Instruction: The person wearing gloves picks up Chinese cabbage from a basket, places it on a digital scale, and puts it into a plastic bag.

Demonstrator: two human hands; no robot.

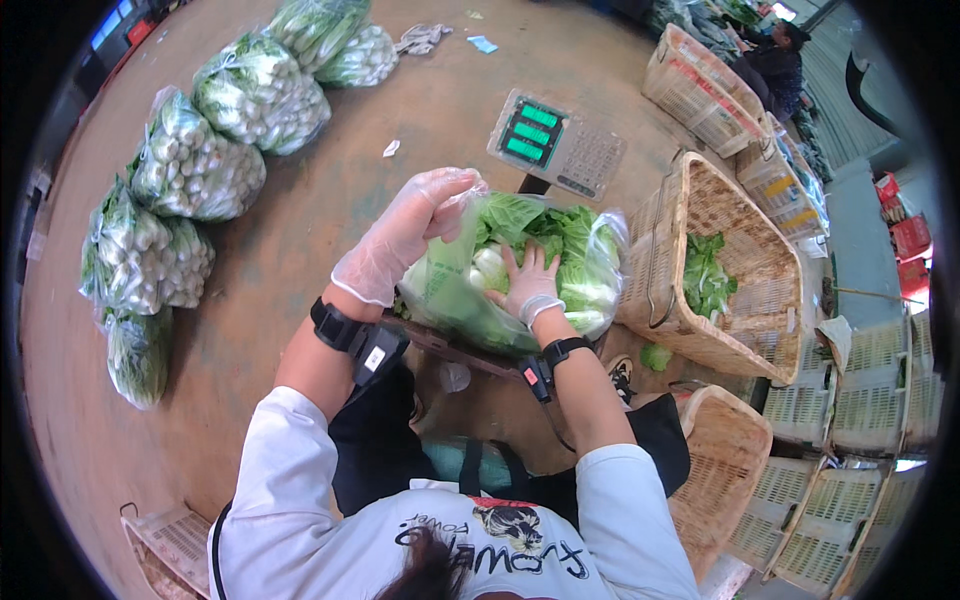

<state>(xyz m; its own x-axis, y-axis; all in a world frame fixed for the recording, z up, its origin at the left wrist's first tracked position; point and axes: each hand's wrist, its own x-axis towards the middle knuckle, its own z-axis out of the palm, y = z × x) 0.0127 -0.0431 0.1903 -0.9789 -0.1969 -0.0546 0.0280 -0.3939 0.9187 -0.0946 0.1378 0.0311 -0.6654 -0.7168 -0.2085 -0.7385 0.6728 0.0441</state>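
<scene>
My left hand (420, 229), in a clear plastic glove, grips the rim of a transparent plastic bag (442, 289) and holds that side raised. Inside the bag are leafy green vegetables (514, 214) with thick white stems, perhaps Chinese cabbage. My right hand (531, 283), gloved too, reaches into the bag's mouth with its fingers spread flat on the leaves. Under the bag, a low platform (450, 349) shows its front edge. Just behind stands a digital scale display (556, 142) with lit green panels and a keypad.
To the right stands a plastic crate (652, 247) holding loose green leaves (707, 274). Another crate (720, 457) is beside my right leg. Bagged white-stemmed greens (199, 169) line the floor at left. Stacked crates (862, 397) fill the far right. A person (780, 67) is at the back right.
</scene>
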